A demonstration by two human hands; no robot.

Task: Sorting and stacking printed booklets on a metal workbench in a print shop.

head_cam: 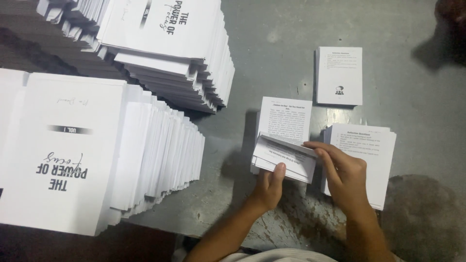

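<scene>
Near the lower middle of the frame, both bare hands work on a small stack of printed pages (284, 165) that sits on the grey concrete floor (272, 58). The left hand (269, 187) comes up from below and is closed on the stack's lower edge, thumb pressed on the top of the near sheets and the other fingers hidden beneath. The right hand (345, 180) reaches in from the lower right, its fingers together and curled over the stack's right edge, fingertips on the lifted sheets, which are bent upward so that a text-covered page (286, 119) shows flat behind them. Under the right hand's wrist and just right of the held stack lies a second pile of printed sheets (376, 145), partly covered by that hand. Above it, in the upper right of the frame and apart from both, rests a smaller neat pile of cards (339, 75) with lines of text and a small dark icon near its lower edge. Filling the left side of the frame is a tall, fanned stack of white booklet covers (63, 145) with black lettering, and behind it at the upper left another slanting stack of the same covers (165, 29)
</scene>
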